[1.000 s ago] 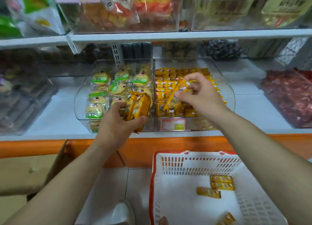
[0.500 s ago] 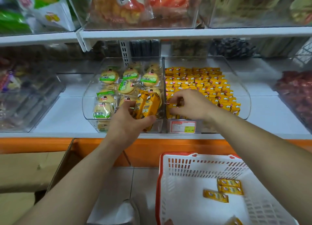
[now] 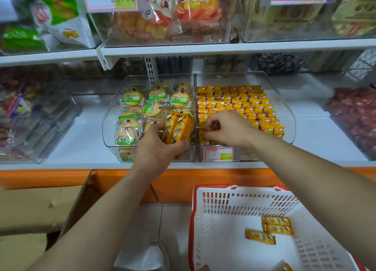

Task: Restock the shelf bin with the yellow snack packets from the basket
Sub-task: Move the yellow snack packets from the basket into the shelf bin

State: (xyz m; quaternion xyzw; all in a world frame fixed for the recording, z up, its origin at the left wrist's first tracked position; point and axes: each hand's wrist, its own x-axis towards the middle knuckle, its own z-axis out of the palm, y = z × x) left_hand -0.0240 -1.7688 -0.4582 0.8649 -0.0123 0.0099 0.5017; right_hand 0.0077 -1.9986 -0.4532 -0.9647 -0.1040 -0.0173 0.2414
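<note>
My left hand (image 3: pixel 157 148) grips a bunch of yellow snack packets (image 3: pixel 178 129) upright in front of the divider between two clear bins. My right hand (image 3: pixel 227 129) is down in the front left corner of the clear shelf bin (image 3: pixel 284 112), fingers pinched on one yellow packet (image 3: pixel 212 127) among the rows of yellow packets (image 3: pixel 244 101) that fill it. The white basket with a red rim (image 3: pixel 205 226) stands below on the floor, holding a few loose yellow packets (image 3: pixel 270 229).
The neighbouring clear bin (image 3: pixel 110 120) holds round green-labelled biscuit packs. A price tag (image 3: pixel 218 153) is on the yellow bin's front. A shelf (image 3: pixel 223 48) with more bins hangs overhead. An open cardboard box (image 3: pixel 40 209) sits lower left, red packets (image 3: pixel 356 116) at right.
My right hand has come down from above the rows, carrying one packet to the bin's front left corner, and stays there. My left hand keeps its bunch in the same place.
</note>
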